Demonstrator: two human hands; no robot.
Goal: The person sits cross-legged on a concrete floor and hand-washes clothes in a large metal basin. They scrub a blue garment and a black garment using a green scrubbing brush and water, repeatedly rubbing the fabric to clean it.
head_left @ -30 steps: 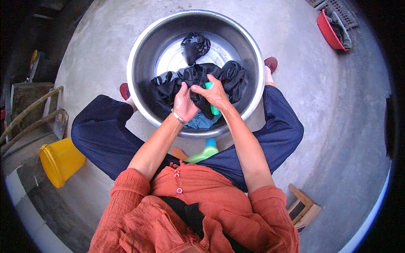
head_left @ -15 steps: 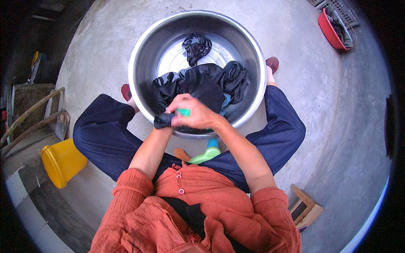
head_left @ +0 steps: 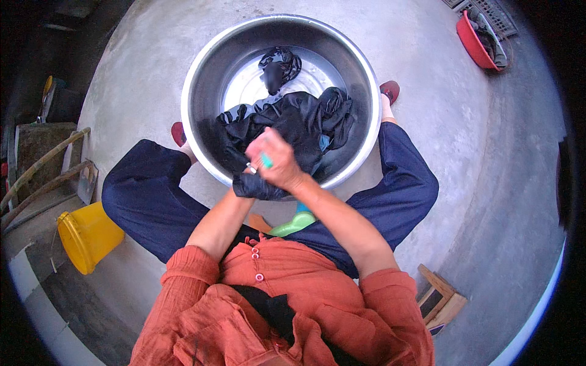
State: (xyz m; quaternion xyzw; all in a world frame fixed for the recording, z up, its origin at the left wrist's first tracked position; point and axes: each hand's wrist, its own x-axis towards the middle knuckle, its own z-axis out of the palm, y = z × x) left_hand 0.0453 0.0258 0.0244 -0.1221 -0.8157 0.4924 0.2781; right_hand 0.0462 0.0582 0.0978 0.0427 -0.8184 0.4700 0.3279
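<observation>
A wide metal basin (head_left: 196, 79) stands between my legs with shallow water and wet black clothes in it. Over its near rim, a black garment (head_left: 259, 186) is bunched around my left hand (head_left: 249, 167), which is closed on it and mostly covered; a ring shows on a finger. My right hand (head_left: 281, 166), slightly smeared by motion, presses against the left with its fingers curled around a small green object (head_left: 266, 160), whose kind I cannot make out. A separate wet black cloth (head_left: 281, 68) lies at the basin's far side.
A light green item (head_left: 293, 224) and an orange-brown piece (head_left: 259, 222) lie between my legs. To the left are a yellow bucket (head_left: 91, 235) and wooden poles (head_left: 46, 161). A small wooden stool (head_left: 441, 300) is at right; a red basin (head_left: 476, 43) holds cloth at far right.
My right hand has turned, its fingers now more curled and pointing farther up. More of the black garment shows below the hands, over the left wrist.
</observation>
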